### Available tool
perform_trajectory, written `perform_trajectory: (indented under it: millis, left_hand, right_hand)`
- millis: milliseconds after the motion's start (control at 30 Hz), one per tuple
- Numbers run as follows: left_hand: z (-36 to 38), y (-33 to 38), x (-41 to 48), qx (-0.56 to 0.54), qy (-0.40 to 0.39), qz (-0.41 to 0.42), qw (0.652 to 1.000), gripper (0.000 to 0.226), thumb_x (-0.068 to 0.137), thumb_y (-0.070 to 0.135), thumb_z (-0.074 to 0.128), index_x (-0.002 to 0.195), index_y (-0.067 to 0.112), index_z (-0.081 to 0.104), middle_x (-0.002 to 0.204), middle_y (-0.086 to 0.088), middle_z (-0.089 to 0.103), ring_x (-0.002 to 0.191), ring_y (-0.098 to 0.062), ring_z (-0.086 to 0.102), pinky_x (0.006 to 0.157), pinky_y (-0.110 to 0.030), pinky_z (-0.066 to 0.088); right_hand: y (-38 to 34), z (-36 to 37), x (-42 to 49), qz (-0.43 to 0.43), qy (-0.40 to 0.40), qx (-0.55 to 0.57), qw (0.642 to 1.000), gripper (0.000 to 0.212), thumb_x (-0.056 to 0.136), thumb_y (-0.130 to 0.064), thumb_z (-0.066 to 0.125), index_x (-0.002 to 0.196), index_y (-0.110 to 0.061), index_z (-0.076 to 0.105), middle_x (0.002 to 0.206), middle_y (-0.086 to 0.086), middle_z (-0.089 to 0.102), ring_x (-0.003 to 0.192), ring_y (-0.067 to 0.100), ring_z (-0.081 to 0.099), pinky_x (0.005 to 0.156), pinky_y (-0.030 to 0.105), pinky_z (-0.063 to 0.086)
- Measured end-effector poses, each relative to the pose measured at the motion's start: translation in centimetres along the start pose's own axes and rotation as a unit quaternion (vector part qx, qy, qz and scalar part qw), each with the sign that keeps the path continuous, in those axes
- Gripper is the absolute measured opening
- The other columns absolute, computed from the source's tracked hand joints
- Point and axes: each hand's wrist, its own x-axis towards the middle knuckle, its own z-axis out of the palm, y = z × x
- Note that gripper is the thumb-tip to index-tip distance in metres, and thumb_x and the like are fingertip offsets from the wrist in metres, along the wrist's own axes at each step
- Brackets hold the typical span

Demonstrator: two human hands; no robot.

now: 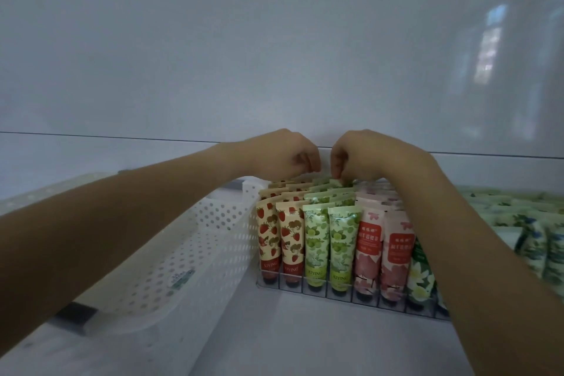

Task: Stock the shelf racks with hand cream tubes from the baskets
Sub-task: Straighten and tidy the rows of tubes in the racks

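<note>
Many tubes (314, 241) stand upright, caps down; right hand (363, 152) pinches a back green tube (337, 182), left hand (287, 151) curled, grip unclear.

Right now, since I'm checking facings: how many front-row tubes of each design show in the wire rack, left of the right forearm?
Strawberry tubes: 2
Green fruit tubes: 2
Pink tubes: 2
White-flower tube: 1, partly behind the right forearm
Total: 7

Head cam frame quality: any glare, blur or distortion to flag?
Head view: dim, bluish light; bright window-like reflection on the glossy back panel; front green tubes sharp; white basket and far-right tubes soft; shelf seam runs tilted.
</note>
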Motion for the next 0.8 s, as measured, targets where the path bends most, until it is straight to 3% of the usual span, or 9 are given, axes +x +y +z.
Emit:
perform_trajectory:
  millis: [133,267,467,600,700,800]
  left_hand:
    - [0.6,0.6,0.9,0.026,-0.033,-0.014,0.999,0.031,0.089,0.006,0.046,0.109,0.016,0.067,0.110,0.001,0.068,0.087,-0.006,0.056,0.078,-0.011,0.037]
    - [0.7,1.2,1.5,0.015,-0.032,-0.010,0.999,0.031,0.086,0.002,0.048,0.108,0.013,0.067,0.108,0.000,0.069,0.098,-0.013,0.062,0.080,-0.012,0.039]
    - [1.1,1.2,1.9,-0.012,-0.004,-0.008,1.000,0.023,0.082,0.002,0.055,0.100,0.012,0.064,0.099,0.005,0.068,0.080,-0.006,0.058,0.069,-0.011,0.040]
    - [1.4,1.2,1.7,-0.020,0.009,-0.012,1.000,0.023,0.083,0.001,0.053,0.100,0.012,0.064,0.101,0.003,0.067,0.076,-0.002,0.052,0.074,-0.013,0.040]
    - [1.0,1.1,1.3,-0.025,0.028,-0.011,0.999,0.020,0.083,0.003,0.056,0.100,0.009,0.064,0.097,0.001,0.067,0.070,0.003,0.049,0.064,-0.004,0.038]
    - [0.2,1.0,0.7,-0.033,0.026,-0.008,0.999,0.016,0.086,0.013,0.058,0.098,0.012,0.069,0.082,0.013,0.061,0.064,0.008,0.048,0.062,0.001,0.036]
  right_hand:
    - [0.0,0.3,0.3,0.001,-0.008,0.001,1.000,0.030,0.081,-0.002,0.062,0.065,-0.027,0.055,0.084,-0.004,0.057,0.086,0.018,0.054,0.072,0.027,0.043]
    - [0.6,-0.8,-0.2,-0.013,-0.008,0.034,0.999,0.023,0.081,-0.002,0.062,0.074,-0.024,0.062,0.085,-0.002,0.062,0.064,0.011,0.052,0.058,0.022,0.043]
    - [1.2,-1.2,-0.5,-0.018,-0.013,0.057,0.998,0.017,0.081,-0.005,0.064,0.083,-0.021,0.065,0.094,0.002,0.067,0.061,0.010,0.055,0.058,0.021,0.044]
    - [1.0,-0.8,-0.2,-0.024,-0.017,0.050,0.998,0.013,0.079,-0.006,0.067,0.085,-0.018,0.066,0.081,0.000,0.064,0.058,0.009,0.052,0.052,0.020,0.039]
    - [1.0,-1.0,-0.2,-0.030,-0.008,0.062,0.998,0.012,0.078,-0.008,0.068,0.081,-0.019,0.066,0.074,-0.006,0.058,0.060,0.007,0.048,0.053,0.020,0.038]
    - [0.8,-1.3,-0.5,-0.032,-0.040,0.066,0.996,0.013,0.077,-0.011,0.069,0.074,-0.024,0.067,0.073,-0.005,0.061,0.061,0.009,0.050,0.055,0.021,0.041]
